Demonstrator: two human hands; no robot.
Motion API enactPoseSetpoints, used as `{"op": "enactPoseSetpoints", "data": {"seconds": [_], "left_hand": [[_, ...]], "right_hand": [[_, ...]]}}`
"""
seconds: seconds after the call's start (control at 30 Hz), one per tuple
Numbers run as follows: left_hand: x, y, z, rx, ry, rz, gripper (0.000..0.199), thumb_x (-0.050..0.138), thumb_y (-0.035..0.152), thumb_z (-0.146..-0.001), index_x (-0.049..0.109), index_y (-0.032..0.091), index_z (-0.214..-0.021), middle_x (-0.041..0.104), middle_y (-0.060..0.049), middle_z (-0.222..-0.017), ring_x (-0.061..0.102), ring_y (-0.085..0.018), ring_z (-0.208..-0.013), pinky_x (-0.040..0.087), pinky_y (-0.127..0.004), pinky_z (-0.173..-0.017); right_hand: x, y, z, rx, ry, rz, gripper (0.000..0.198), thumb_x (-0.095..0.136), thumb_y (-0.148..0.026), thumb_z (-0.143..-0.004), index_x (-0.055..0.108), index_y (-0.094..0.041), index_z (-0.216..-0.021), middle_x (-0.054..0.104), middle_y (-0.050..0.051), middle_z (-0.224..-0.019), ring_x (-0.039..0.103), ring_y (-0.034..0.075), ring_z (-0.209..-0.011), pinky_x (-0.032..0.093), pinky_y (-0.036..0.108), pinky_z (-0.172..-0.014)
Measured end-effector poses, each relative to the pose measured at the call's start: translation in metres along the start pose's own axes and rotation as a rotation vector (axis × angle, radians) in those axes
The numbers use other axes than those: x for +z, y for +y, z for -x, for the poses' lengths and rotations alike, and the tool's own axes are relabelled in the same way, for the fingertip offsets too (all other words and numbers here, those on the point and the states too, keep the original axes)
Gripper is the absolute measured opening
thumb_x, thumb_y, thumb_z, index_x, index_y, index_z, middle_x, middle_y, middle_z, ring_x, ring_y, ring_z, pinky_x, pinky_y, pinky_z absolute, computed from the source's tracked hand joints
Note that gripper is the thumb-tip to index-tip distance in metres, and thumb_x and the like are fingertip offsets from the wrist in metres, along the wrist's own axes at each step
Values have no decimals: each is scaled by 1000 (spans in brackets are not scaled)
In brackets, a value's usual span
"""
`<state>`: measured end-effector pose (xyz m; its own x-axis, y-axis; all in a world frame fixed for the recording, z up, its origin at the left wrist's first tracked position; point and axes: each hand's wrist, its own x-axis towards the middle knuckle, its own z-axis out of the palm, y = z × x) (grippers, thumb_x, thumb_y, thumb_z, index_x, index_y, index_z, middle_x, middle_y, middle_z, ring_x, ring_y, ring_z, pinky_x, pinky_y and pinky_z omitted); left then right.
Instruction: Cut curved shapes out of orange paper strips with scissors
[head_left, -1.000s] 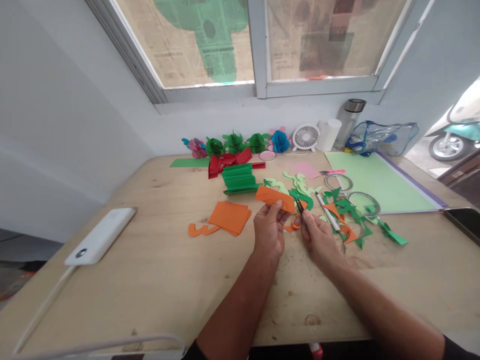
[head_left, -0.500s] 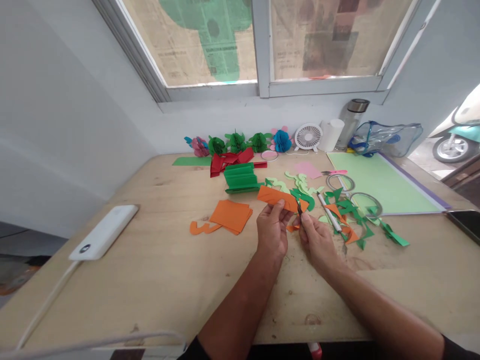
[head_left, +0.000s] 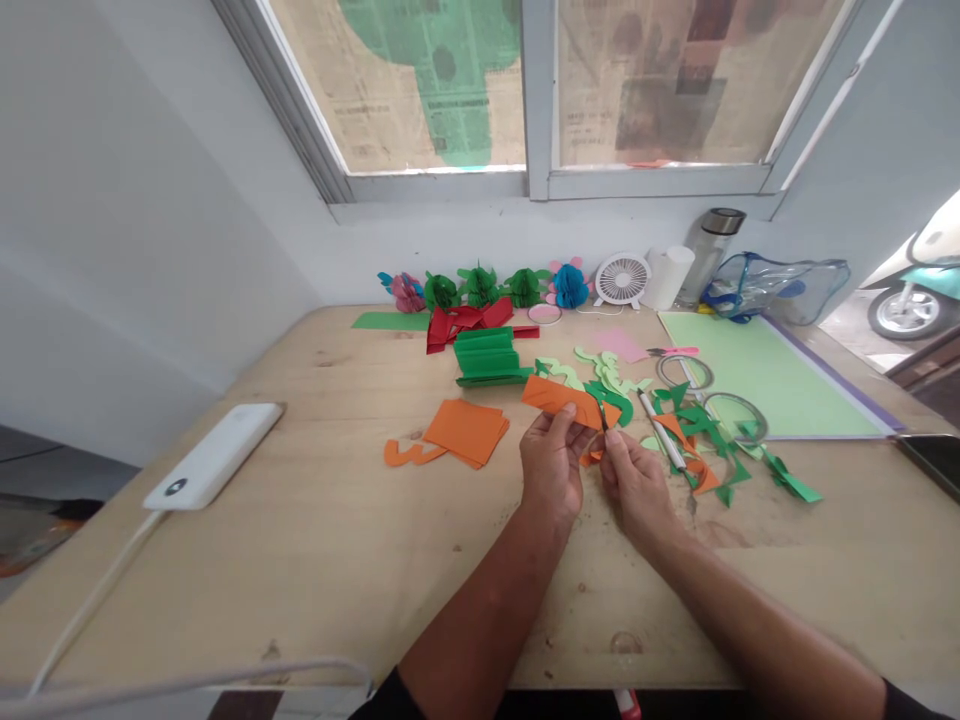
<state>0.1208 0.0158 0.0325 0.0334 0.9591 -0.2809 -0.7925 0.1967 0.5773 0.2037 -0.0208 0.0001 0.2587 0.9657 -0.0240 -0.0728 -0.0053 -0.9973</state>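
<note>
My left hand (head_left: 556,458) pinches a strip of orange paper (head_left: 551,395) from below, thumb on top. Curved lines run across the strip. Closed around a small pair of scissors (head_left: 604,416), my right hand (head_left: 634,480) holds the dark blades at the strip's right end; the handles are hidden by the fingers. Left of my hands lies a stack of orange paper squares (head_left: 466,432), with a wavy orange cut-out (head_left: 409,454) partly beneath it. Pale green wavy cut-outs (head_left: 611,372) lie just beyond the strip.
Green scraps (head_left: 705,428), a white pen (head_left: 661,430) and tape rolls (head_left: 735,416) lie to the right. Folded green paper (head_left: 487,357) and red paper (head_left: 469,320) are behind. Paper animals (head_left: 480,287) and a fan (head_left: 622,280) line the wall. A power bank (head_left: 214,456) lies left.
The whole view has shifted slightly, so everything appears a little further right. Both hands keep hold of the paper and scissors, nearly in the same place.
</note>
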Motion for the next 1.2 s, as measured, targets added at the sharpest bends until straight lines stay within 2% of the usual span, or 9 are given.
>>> {"op": "enactPoseSetpoints", "data": {"seconds": [0.33, 0.6, 0.9, 1.07, 1.2], "left_hand": [[0, -1, -1, -43, 5, -16, 23, 77, 25, -61, 61, 15, -75, 66, -1, -69, 62, -12, -60, 48, -26, -64], [-1, -3, -2, -48, -36, 1, 23, 77, 26, -64, 60, 14, -74, 65, -2, -68, 60, -11, -59, 46, -24, -59], [1, -2, -1, -63, 10, 26, 24, 78, 23, -59, 61, 15, -75, 66, -1, -69, 63, -12, -64, 48, -25, -64], [0, 1, -2, -22, -17, -88, 24, 78, 22, -58, 66, 14, -77, 70, -3, -72, 65, -13, -64, 50, -26, -67], [0, 2, -2, -2, -85, -256, 21, 77, 24, -59, 69, 12, -74, 71, -6, -71, 67, -17, -68, 51, -30, -70]], "right_hand": [[2, -3, 1, 14, 22, -37, 45, 54, -63, -81, 48, -21, -64, 30, -8, -47, 21, 9, -42, 14, 25, -40], [1, -3, 2, 17, 28, -47, 44, 55, -62, -81, 53, -20, -68, 28, -8, -48, 20, 9, -43, 13, 25, -40], [2, -5, 2, 1, 38, -36, 46, 55, -63, -80, 53, -20, -65, 28, -9, -44, 20, 9, -40, 13, 25, -40], [-5, -10, -3, 54, 81, -81, 44, 55, -61, -81, 57, -19, -70, 31, -8, -45, 23, 9, -41, 17, 24, -40], [-17, -15, -10, 35, 111, -146, 41, 58, -60, -80, 60, -19, -77, 30, -9, -47, 22, 9, -41, 15, 25, -40]]}}
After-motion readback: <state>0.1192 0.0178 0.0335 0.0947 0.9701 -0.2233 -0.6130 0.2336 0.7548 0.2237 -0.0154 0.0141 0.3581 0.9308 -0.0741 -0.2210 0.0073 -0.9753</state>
